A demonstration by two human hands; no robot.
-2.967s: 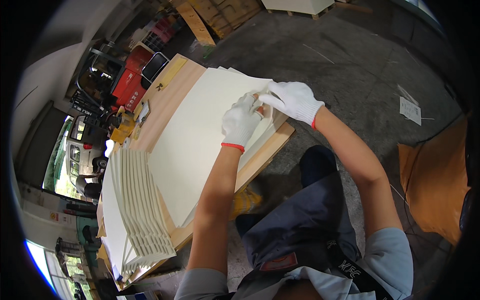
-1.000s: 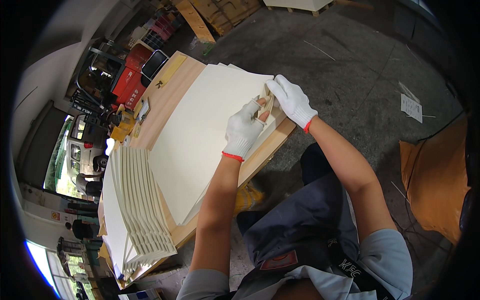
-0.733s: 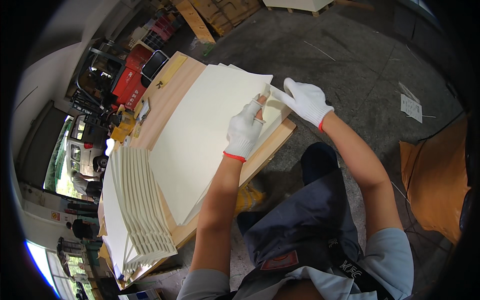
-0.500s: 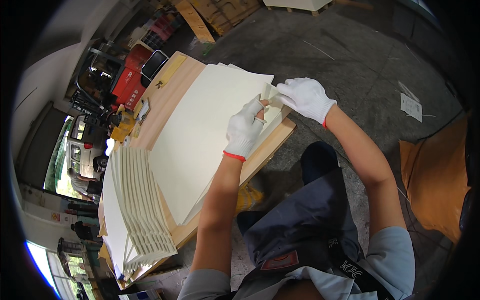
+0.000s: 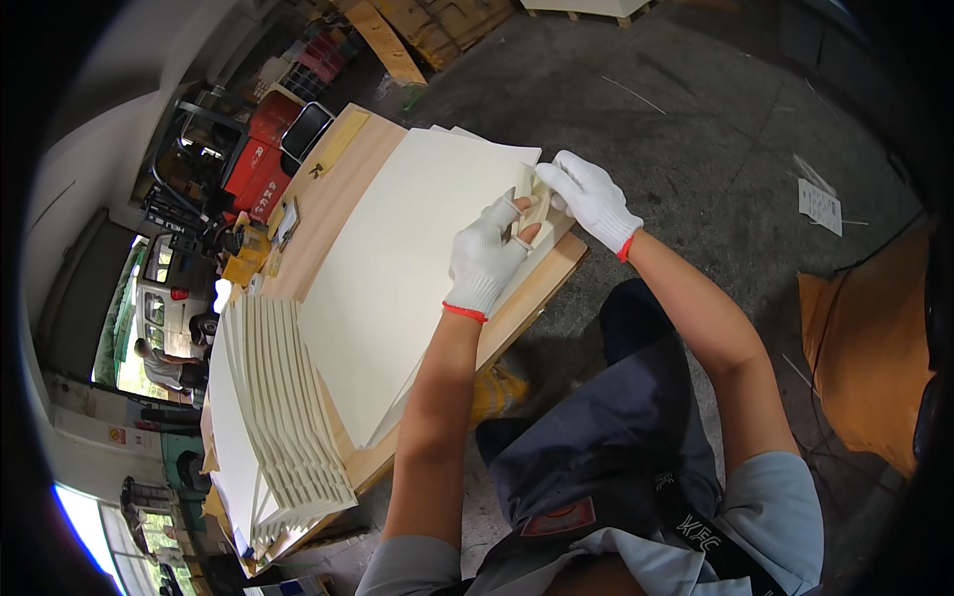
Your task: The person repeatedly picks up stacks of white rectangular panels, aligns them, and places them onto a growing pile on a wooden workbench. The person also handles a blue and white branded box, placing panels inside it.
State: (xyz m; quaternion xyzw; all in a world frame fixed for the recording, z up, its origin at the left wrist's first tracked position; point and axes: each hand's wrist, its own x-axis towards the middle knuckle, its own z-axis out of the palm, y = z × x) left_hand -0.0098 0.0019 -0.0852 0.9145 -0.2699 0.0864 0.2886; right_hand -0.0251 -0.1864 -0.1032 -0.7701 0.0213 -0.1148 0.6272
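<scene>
A stack of large cream paper sheets [image 5: 388, 258] lies on the wooden table in front of me. My left hand [image 5: 487, 253], in a white work glove with bare fingertips showing, rests at the stack's right edge, its fingers closed on the lifted sheet corner. Across from it, my right hand [image 5: 588, 196], also gloved, pinches the same bent-up corner between thumb and fingers. Several sheet edges curl up between the two hands. How many sheets each hand grips is hidden.
A fanned pile of cream sheets [image 5: 283, 417] sits at the table's near left. Along the wooden table [image 5: 343, 189] lie a yellow tape dispenser [image 5: 243, 260] and a clipboard [image 5: 287, 221]. Beyond stands a red forklift [image 5: 253, 169]. An orange-brown sheet [image 5: 860, 358] hangs at the right.
My right hand has moved slightly left and nearer the left hand. The sheet corner between them is bent up more, and the left fingers have shifted under it.
</scene>
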